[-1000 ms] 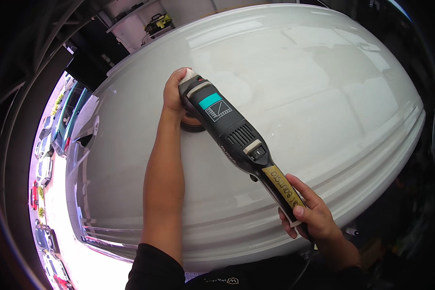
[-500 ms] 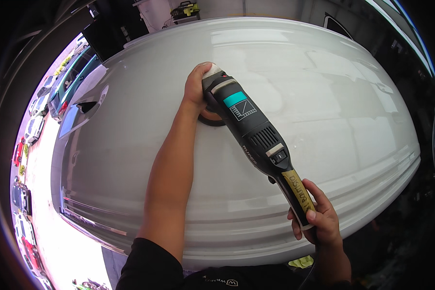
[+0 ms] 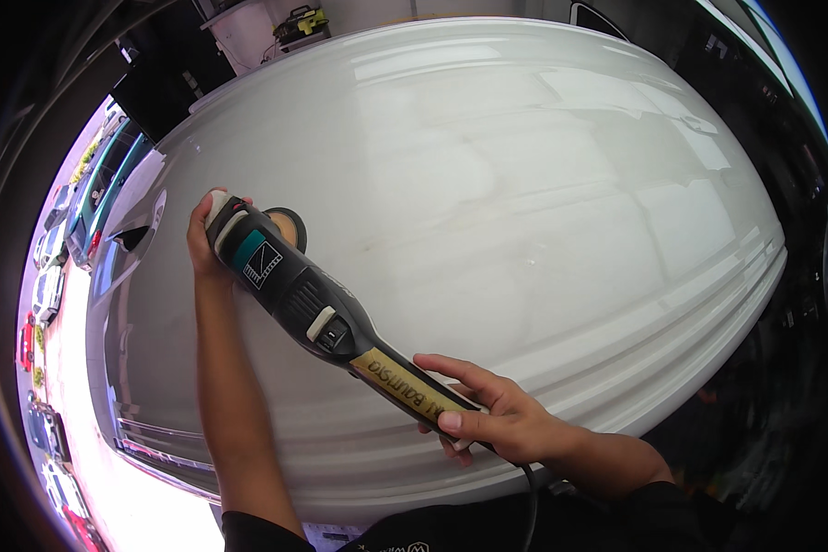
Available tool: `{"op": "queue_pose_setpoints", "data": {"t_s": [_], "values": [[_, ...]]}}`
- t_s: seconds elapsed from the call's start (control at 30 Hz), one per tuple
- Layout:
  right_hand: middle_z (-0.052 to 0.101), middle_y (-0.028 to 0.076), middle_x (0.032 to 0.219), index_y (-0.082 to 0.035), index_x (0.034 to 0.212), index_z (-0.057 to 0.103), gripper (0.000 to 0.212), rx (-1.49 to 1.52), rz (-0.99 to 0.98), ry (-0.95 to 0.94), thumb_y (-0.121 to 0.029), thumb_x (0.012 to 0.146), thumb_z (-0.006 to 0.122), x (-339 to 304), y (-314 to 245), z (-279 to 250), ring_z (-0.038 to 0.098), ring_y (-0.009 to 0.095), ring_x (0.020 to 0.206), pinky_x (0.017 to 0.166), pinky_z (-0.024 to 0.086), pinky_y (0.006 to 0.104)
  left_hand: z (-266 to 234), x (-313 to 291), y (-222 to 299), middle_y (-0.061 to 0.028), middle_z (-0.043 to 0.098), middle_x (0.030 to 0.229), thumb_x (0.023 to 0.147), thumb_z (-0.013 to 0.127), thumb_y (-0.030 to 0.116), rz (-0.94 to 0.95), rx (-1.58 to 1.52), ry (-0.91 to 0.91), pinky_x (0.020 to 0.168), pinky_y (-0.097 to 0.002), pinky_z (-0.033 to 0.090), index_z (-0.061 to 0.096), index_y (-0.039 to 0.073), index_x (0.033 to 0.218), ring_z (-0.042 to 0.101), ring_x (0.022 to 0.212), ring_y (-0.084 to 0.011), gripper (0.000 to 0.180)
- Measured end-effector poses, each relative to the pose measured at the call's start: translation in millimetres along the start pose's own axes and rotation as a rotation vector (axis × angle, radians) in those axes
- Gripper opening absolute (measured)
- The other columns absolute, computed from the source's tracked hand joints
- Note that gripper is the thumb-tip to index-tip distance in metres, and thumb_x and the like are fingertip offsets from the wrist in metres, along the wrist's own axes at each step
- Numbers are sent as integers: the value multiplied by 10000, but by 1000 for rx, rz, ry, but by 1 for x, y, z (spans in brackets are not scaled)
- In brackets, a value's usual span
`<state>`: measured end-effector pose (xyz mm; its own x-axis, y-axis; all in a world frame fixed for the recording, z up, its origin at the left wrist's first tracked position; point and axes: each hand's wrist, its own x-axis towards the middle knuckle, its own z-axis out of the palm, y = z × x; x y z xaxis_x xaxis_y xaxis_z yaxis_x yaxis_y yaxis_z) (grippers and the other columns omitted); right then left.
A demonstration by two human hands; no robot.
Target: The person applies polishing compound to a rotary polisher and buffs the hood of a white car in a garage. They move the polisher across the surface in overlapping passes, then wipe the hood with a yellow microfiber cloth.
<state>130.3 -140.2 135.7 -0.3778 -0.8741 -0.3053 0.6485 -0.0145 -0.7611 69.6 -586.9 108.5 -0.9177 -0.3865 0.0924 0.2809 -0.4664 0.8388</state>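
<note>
A black electric car polisher (image 3: 294, 287) lies slantwise over a white, glossy vehicle roof (image 3: 488, 239). My left hand (image 3: 207, 235) is wrapped round the polisher's head at the far left end. Around the rear handle, where a strip of yellow tape shows, my right hand (image 3: 492, 419) is closed. The round polishing pad (image 3: 288, 228) peeks out beyond the head on its right side and appears to rest on the roof; most of it is hidden under the tool. A dark power cord (image 3: 532, 501) runs from the handle end down past my body.
A dark fin antenna (image 3: 131, 239) rises from the roof at the left. Moulded ridges run along the roof's near side. Parked cars (image 3: 51, 276) line the bright ground outside to the left. A black and yellow-green device (image 3: 301, 25) stands beyond the far edge.
Both hands have carried the polisher left and toward me. The tool now lies at a flatter slant, its pad showing on the right of the head instead of the left.
</note>
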Motion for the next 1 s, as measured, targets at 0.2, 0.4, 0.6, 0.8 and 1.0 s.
{"op": "queue_pose_setpoints", "data": {"t_s": [0.2,0.4,0.6,0.8,1.0], "values": [[646,218,1094,-61,1573,279,692,93,-185,142,-200,992,627,-22,-8,-42,630,159,772,639,542,308,60,64,-51,-210,711,966,995,488,322,-44,0,-80,794,-450,606,590,71,1127,712,854,-324,301],[645,286,1046,16,1529,295,668,117,-435,363,-202,974,598,-37,-16,-82,680,237,675,533,557,319,144,146,-111,-127,690,915,947,592,286,-107,4,-193,789,-370,568,631,26,1034,687,805,-235,278],[622,332,1014,40,1507,279,712,160,-574,448,-262,961,623,-42,-14,-102,676,285,626,461,572,346,194,181,-156,-127,704,889,937,599,329,-55,64,-190,802,-372,563,650,17,959,689,786,-230,317],[617,311,988,38,1525,244,717,127,-479,381,-272,974,584,-19,-19,-78,673,286,616,484,566,363,163,167,-117,-127,713,898,929,622,324,-71,69,-153,789,-369,569,654,11,969,694,785,-227,317],[624,209,1085,-42,1555,263,660,14,-156,143,-293,1025,564,39,-24,-18,648,201,766,637,550,326,22,119,-22,-127,716,834,975,528,340,-89,70,-141,729,-376,589,661,52,941,705,742,-243,319]]}}
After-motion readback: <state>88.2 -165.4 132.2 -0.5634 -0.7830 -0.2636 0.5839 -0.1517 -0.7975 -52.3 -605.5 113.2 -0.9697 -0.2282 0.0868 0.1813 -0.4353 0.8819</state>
